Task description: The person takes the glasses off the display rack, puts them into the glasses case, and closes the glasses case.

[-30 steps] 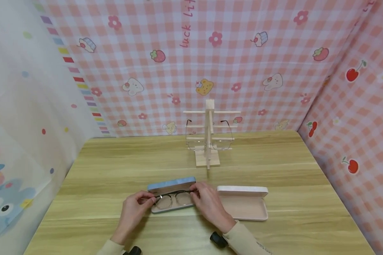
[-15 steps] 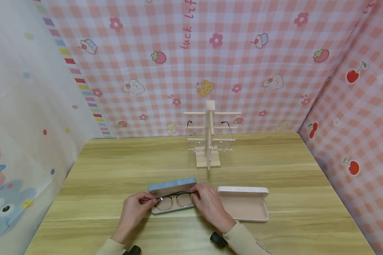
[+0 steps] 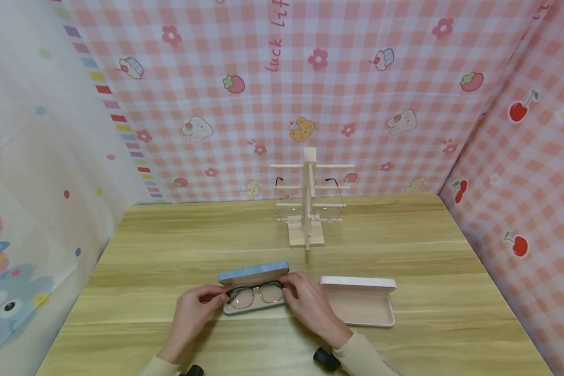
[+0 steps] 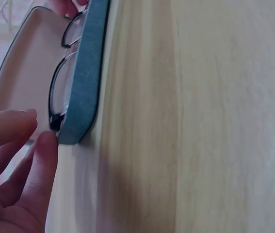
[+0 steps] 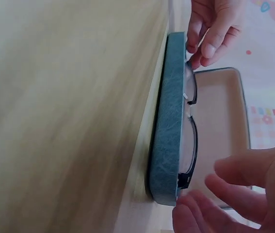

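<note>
We find the head view bright and even, with a pale sheen along the front of the table (image 3: 272,350) and soft shadows by the left hand (image 3: 192,313) and right hand (image 3: 312,308). Its wide lens makes the side walls lean outward. In the left wrist view, we see the table washed out at right; in the right wrist view, its grain blurs softly.
</note>
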`<state>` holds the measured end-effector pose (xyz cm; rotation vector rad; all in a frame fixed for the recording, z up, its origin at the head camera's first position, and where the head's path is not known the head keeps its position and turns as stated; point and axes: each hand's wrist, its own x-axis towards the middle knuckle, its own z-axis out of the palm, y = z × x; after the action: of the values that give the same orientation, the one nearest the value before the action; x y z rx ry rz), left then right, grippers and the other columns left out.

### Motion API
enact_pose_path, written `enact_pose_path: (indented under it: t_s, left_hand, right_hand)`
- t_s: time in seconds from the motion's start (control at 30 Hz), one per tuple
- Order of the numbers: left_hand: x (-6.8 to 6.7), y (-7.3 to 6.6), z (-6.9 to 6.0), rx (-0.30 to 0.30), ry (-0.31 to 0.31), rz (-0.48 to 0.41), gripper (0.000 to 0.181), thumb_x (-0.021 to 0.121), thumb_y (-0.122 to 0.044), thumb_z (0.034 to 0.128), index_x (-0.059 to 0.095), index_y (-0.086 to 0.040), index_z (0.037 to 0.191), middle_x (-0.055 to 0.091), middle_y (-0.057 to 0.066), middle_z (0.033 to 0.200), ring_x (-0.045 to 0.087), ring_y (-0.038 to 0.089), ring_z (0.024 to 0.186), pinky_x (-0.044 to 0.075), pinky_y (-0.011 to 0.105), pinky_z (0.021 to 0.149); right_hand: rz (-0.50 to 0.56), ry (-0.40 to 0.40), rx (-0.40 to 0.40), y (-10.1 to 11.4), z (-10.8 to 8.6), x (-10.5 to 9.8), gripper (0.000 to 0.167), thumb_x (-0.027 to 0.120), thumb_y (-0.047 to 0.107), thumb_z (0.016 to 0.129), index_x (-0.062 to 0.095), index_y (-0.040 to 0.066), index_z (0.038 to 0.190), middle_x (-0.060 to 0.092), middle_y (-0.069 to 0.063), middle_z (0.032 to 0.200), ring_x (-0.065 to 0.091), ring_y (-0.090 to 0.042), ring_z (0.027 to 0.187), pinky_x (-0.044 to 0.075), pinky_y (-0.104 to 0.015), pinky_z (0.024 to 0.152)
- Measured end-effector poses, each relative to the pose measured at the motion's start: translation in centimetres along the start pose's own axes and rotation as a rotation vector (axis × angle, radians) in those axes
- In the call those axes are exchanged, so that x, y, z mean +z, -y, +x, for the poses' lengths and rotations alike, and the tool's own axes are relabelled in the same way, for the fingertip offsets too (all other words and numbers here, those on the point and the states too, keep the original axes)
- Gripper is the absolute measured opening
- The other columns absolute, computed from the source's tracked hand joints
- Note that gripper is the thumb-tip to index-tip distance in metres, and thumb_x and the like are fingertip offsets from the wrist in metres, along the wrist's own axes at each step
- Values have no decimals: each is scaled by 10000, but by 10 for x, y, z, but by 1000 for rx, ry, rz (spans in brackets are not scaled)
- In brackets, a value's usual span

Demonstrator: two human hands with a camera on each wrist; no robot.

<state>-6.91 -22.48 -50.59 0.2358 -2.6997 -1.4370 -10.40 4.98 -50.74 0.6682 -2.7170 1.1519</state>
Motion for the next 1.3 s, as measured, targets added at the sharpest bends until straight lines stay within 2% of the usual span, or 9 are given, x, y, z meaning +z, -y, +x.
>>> enact_pose_path:
  t_s: [0.17,0.27,0.37,0.5,0.6,0.7,0.87,1.1,1.3]
  left_hand:
    - [-12,5,-1,-68,-47,-123,222,754,-96,942,761,2,1141,764,130,1074,693,58,859,566,180,750]
    - [-16,4,3,-99,-40,-213,358,710,-137,987,664,38,1295,725,192,1170,709,108,940,588,209,803]
    - [-17,-1,8,-107,36,-266,482,654,-225,1033,551,56,1410,675,250,1246,696,242,1072,597,300,898]
    - [-12,-7,15,-135,169,-310,586,570,-345,1075,449,47,1493,575,329,1365,611,415,1229,557,448,1013]
    - [-8,-11,20,-170,210,-319,619,560,-409,1072,442,11,1511,516,343,1427,567,451,1285,535,482,1039]
    - [-5,-13,24,-189,218,-311,635,598,-436,1049,478,8,1488,535,331,1411,577,444,1280,548,473,1023]
    - [-4,-11,26,-187,215,-331,612,656,-413,1021,544,30,1427,598,299,1358,607,407,1255,561,453,1003]
    - [-4,-7,28,-188,211,-376,487,696,-269,1009,604,73,1344,646,235,1294,629,362,1218,574,405,982]
    - [-9,-5,30,-195,246,-423,478,738,-213,976,612,85,1329,656,207,1275,634,316,1196,572,400,987]
  right_hand:
    - [114,-31,94,4,-10,-6,276,705,60,934,688,36,1209,681,-93,1121,669,-238,996,567,-403,866]
    - [188,-30,152,8,-13,-9,474,693,111,954,567,21,1402,611,-154,1300,645,-298,1097,554,-471,932]
    - [229,-21,163,9,-12,-11,648,664,195,988,400,-2,1545,482,-230,1481,583,-379,1220,500,-583,1021]
    - [279,22,167,8,-5,-10,711,582,352,1055,298,-3,1602,356,-265,1600,415,-456,1416,320,-689,1148]
    - [358,82,191,4,3,-8,703,527,404,1082,278,23,1619,391,-257,1587,404,-435,1435,314,-669,1163]
    - [406,126,214,2,8,-7,674,496,405,1097,288,33,1620,496,-249,1505,538,-377,1317,435,-590,1102]
    - [387,128,207,-2,11,-7,584,470,396,1107,399,54,1575,633,-217,1327,631,-308,1128,536,-522,963]
    - [413,151,196,-4,12,-8,486,496,370,1104,506,32,1454,671,-199,1276,649,-312,1126,561,-483,931]
    - [402,162,218,-4,15,-8,417,529,382,1088,558,58,1350,695,-158,1213,660,-260,1072,561,-427,880]
